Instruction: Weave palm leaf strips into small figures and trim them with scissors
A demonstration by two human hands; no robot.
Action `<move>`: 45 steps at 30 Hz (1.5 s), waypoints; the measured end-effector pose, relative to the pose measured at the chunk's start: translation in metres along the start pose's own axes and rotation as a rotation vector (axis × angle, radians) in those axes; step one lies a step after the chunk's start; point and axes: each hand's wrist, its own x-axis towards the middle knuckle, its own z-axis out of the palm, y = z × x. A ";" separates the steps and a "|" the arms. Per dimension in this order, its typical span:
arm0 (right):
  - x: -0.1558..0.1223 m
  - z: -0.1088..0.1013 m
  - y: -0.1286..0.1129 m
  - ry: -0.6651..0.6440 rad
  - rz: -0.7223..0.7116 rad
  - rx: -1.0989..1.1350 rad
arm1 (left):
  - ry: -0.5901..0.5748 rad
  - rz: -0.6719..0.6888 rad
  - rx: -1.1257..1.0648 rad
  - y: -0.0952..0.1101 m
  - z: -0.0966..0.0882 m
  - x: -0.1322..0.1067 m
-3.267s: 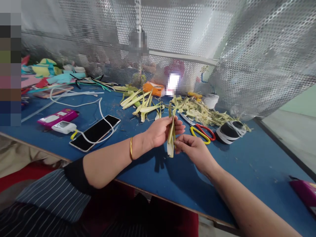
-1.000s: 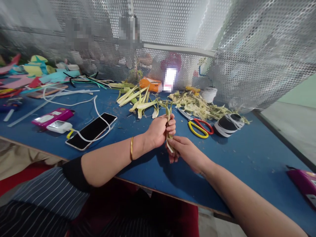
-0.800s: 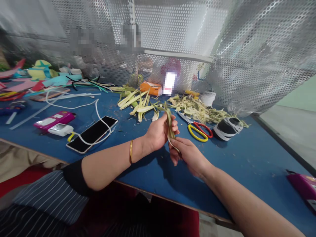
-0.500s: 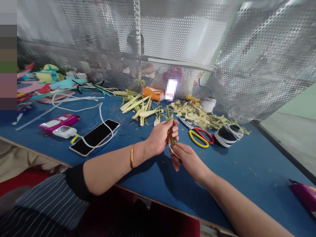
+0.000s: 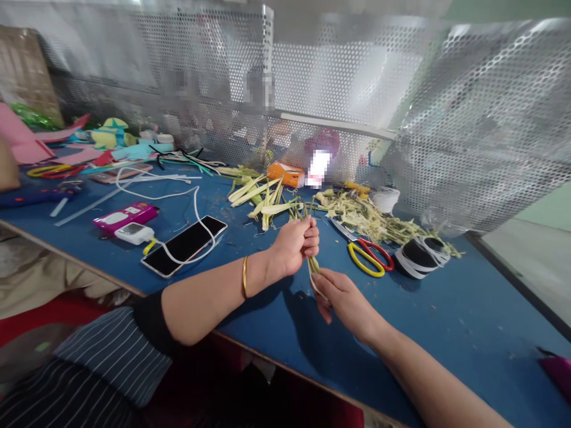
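Between my hands runs a bundle of pale green corn husk strips (image 5: 314,266). My left hand (image 5: 294,245) is in a fist around its upper part, and thin ends stick out above the thumb. Lower down, my right hand (image 5: 335,291) pinches the bundle between thumb and fingers; its other fingers curl underneath. Cream corn husks (image 5: 250,193) lie just beyond my left hand. Scissors (image 5: 367,259) with one yellow and one red handle rest right of my hands, beside a heap of shredded husk (image 5: 370,214). A black spool (image 5: 419,257) wound with white cord stands farther right.
A phone (image 5: 185,246) with a white cable and a purple device (image 5: 127,219) lie to the left on the blue table (image 5: 401,339). An orange packet (image 5: 286,174) sits before a perforated metal partition (image 5: 339,71). Another person's arm (image 5: 6,166) shows at the left edge, near coloured paper pieces.
The view has turned slightly left, so the table items sit farther right and another person's arm shows. My left fingers have curled tighter round the husk strips; my right hand still pinches them.
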 end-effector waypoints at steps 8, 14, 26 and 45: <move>-0.002 0.006 0.005 -0.029 -0.025 -0.194 | -0.068 -0.082 0.063 0.003 -0.002 -0.001; -0.001 -0.009 -0.002 0.094 -0.184 -0.339 | -0.168 -0.022 0.259 0.003 0.001 -0.009; 0.000 -0.034 -0.020 0.226 -0.271 0.445 | -0.461 -0.307 0.475 0.001 0.016 -0.027; 0.002 -0.038 -0.024 0.397 -0.236 0.615 | -0.473 -0.328 0.512 -0.007 0.013 -0.025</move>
